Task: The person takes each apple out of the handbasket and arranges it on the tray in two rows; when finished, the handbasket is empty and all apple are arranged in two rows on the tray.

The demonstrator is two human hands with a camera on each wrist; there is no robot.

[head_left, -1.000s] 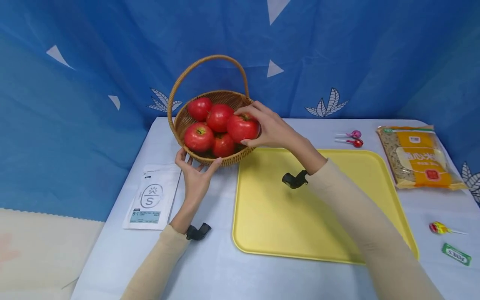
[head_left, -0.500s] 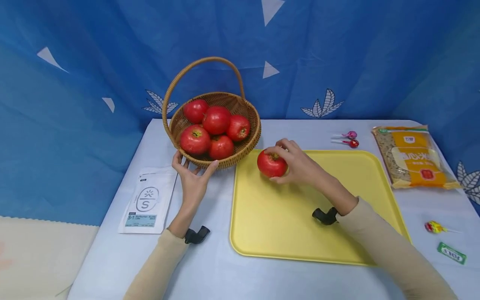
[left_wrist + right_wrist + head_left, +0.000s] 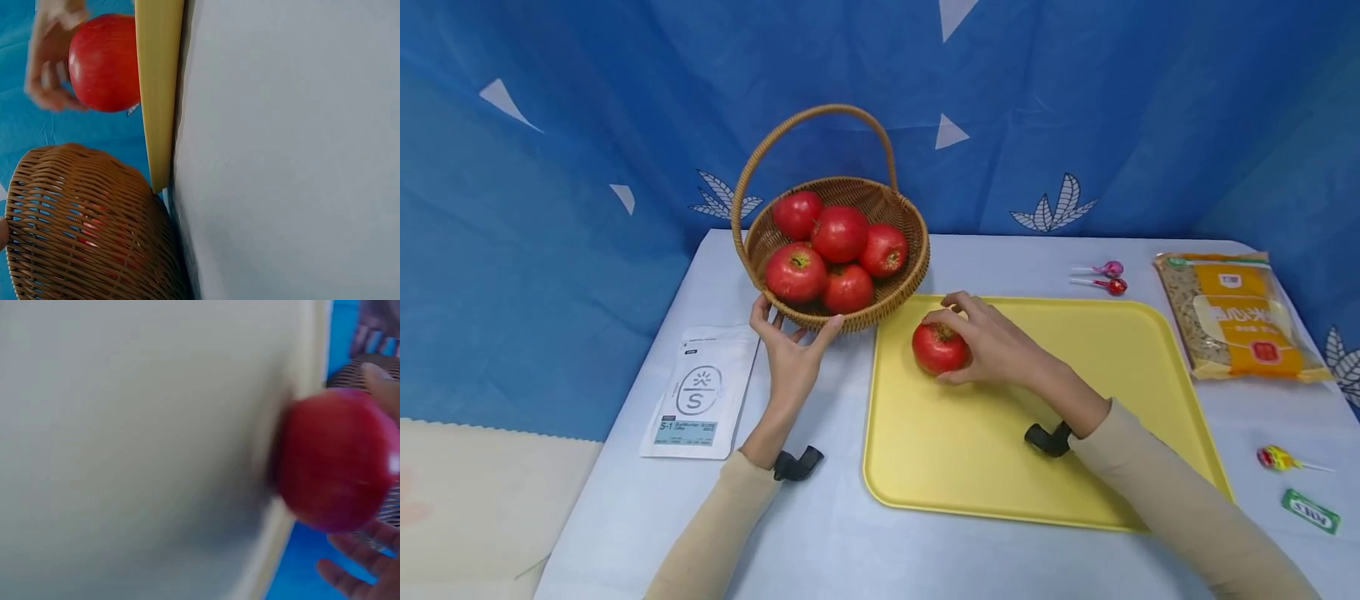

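Note:
A wicker basket (image 3: 880,312) with a tall arched handle holds several red apples (image 3: 796,272) and leans toward me. My left hand (image 3: 790,358) grips its near rim, thumb and fingers spread apart along the side. One apple (image 3: 938,350) sits on the yellow tray (image 3: 940,475), near its back left corner. Around it curves my right hand (image 3: 992,342), fingers above and thumb at the near side. In the left wrist view that hand (image 3: 53,56) is blurred beside the sharp apple (image 3: 105,62). The right wrist view shows spread fingers (image 3: 359,553) loosely about the fruit.
Left of the tray lies a white pouch (image 3: 700,392). Beyond the tray's right side are a bag of grain (image 3: 1240,317), two lollipops (image 3: 1108,286), a yellow lollipop (image 3: 1277,457) and a green packet (image 3: 1311,511). A blue curtain (image 3: 1000,100) hangs behind.
My right hand has carried one apple from the basket down to the yellow tray, and its fingers have loosened around it. The left hand has stayed on the basket.

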